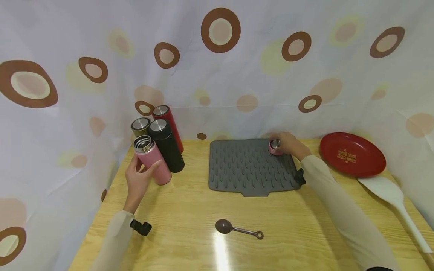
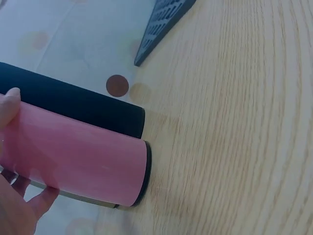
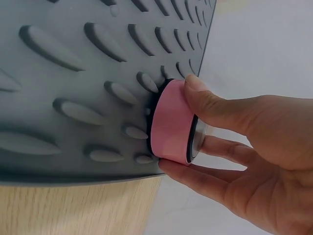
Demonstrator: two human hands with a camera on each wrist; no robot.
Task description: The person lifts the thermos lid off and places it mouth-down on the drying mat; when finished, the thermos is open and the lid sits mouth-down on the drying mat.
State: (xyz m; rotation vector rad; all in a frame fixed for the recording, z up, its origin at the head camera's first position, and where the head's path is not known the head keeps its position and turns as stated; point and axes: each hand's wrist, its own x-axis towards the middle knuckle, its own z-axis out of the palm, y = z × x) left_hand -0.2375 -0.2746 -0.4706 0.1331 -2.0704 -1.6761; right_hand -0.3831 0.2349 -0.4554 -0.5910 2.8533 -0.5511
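My left hand (image 1: 138, 178) grips a pink thermos (image 1: 155, 164) around its side; its mouth is uncapped and shows a steel rim. The thermos stands upright on the table, in front of a black thermos (image 1: 169, 150). In the left wrist view, the thumb lies on one side of the pink thermos (image 2: 83, 152) and fingers on the other. At the far right corner of a grey ridged drying mat (image 1: 244, 165), my right hand (image 1: 291, 146) holds a pink lid (image 3: 172, 121) between thumb and fingers. The lid's black-edged side meets the mat.
Behind the pink thermos stand a red thermos (image 1: 174, 130) and an olive one (image 1: 140, 125), both capped. A brown spoon (image 1: 224, 226) lies near the table's front. To the right are a red plate (image 1: 369, 158) and a white spatula (image 1: 386, 190). A patterned cloth walls the table.
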